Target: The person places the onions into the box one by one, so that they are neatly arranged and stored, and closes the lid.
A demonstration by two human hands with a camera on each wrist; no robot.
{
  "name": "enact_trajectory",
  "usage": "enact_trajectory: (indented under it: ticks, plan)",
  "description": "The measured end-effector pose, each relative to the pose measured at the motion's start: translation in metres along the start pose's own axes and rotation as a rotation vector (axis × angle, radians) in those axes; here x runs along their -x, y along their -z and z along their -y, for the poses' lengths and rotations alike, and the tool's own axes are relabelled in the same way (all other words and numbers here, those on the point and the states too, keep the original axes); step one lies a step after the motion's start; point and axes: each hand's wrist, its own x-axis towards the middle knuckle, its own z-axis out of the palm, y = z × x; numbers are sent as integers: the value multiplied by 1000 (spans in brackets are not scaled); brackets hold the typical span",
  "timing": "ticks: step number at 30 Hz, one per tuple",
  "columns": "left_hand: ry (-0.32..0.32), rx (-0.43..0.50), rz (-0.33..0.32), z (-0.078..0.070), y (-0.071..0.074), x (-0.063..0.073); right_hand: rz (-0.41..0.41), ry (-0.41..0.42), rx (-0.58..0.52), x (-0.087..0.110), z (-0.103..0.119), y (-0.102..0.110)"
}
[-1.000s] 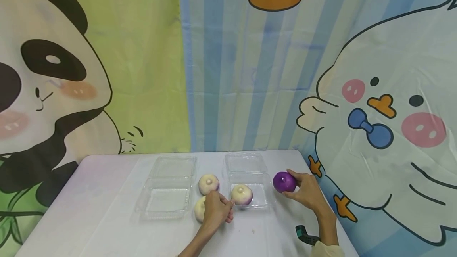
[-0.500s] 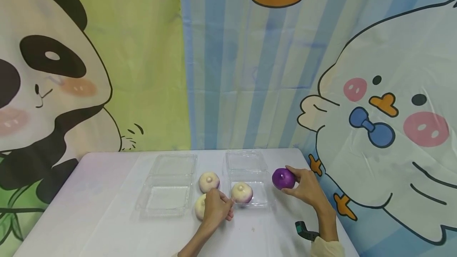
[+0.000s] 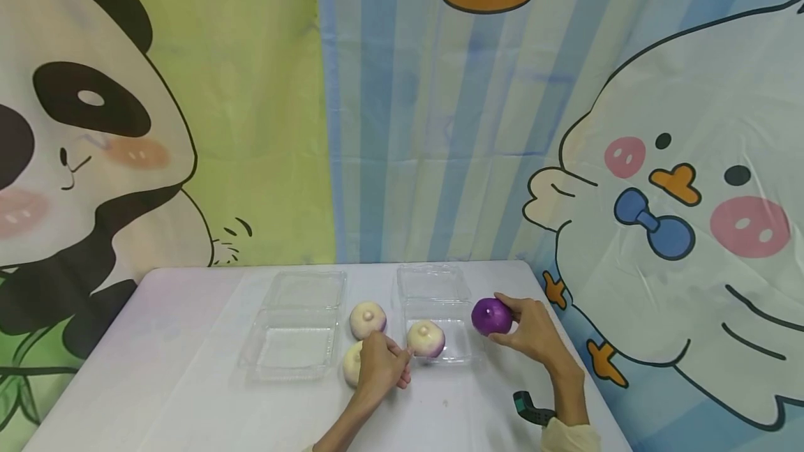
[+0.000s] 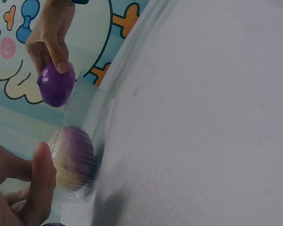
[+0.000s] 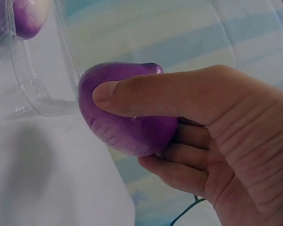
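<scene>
- A round, glossy purple onion is gripped by the right hand, just beside an open clear-plastic container.
- The left hand is placed at its near-left edge; any pinch cannot be confirmed.
- Loading is apparently underway; careful lowering beside the round cream-and-purple onion is probably needed.

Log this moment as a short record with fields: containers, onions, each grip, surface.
Left container: clear plastic, lid folded back
Right container: clear plastic, lid folded back, one pale onion inside
Between containers: back pale onion and front pale onion, the latter partly hidden
Left grip: by the right container's near-left corner; contact with its rim unclear
Right grip: holds the purple onion at the right container's right side
Surface: white table
</scene>
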Motion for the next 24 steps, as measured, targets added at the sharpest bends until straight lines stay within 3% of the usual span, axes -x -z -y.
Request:
enact_trajectory:
  ticks: [24]
  plan:
    - [-10,-1,6,1,-1,0,67,-3,-43,-8,10,-10]
